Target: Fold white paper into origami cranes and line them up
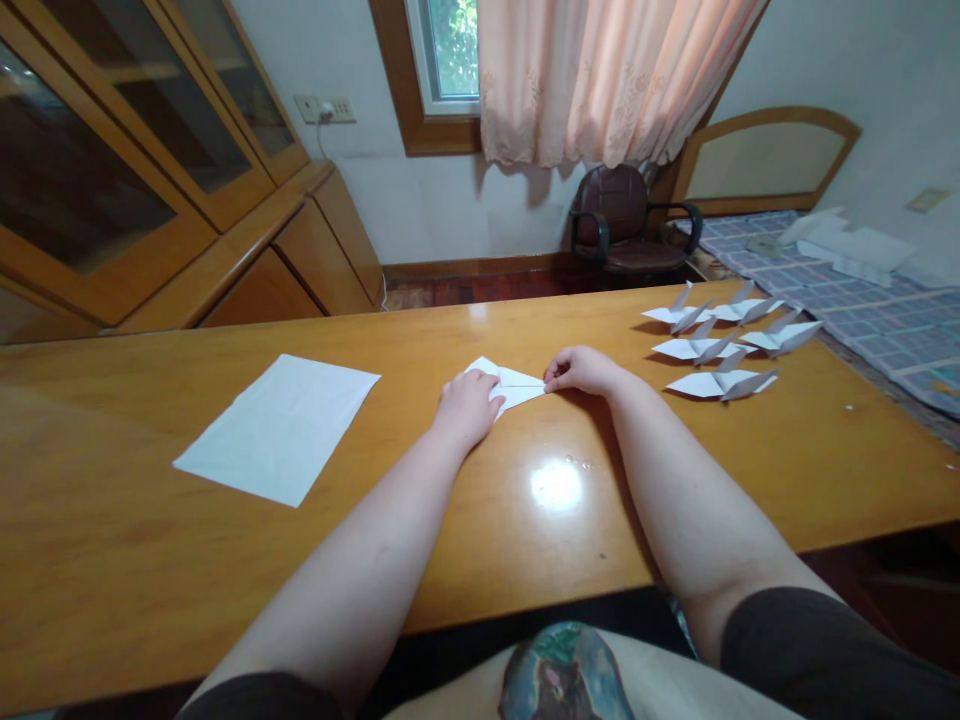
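While left grip (pixel 466 408) presses folded paper (pixel 519 378) — white — right grip (pixel 586 370) pinches its tip.

No text, label, brand, number or sign can be read here; the print (pixel 562 680) on the shirt (pixel 667 665) shows 1 coloured picture, without legible lettering.

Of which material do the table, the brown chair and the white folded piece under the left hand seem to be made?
Folded piece: most likely matte paper; it looks thin, with straight folds.
Table: wood or a veneer, varnished by its look, since it mirrors a bright light.
Chair: perhaps leather or imitation leather, dark and slightly shiny.
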Demonstrator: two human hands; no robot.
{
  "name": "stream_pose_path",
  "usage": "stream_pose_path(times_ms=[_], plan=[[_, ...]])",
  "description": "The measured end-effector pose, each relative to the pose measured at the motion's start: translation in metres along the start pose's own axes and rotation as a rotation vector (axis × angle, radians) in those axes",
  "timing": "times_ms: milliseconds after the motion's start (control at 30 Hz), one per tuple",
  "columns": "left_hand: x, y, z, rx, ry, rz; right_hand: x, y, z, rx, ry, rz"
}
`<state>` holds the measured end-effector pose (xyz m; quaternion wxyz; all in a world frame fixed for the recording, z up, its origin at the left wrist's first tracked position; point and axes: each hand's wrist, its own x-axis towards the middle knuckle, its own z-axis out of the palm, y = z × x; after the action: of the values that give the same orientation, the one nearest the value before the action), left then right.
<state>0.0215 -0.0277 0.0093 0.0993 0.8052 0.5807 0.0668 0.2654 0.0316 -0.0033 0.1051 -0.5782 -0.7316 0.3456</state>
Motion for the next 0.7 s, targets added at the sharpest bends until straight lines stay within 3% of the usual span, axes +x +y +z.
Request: stream_pose_path(times_ms=[200, 700], plan=[[0.010, -0.010, 0.003, -0.121, 0.045, -0.026, -0.004, -0.007, -0.002, -0.010, 0.002, 0.001], [0.020, -0.007, 0.014, -0.129, 0.084, -0.102, -0.007, -0.011, -0.002, 0.013, 0.005, 0.000]])
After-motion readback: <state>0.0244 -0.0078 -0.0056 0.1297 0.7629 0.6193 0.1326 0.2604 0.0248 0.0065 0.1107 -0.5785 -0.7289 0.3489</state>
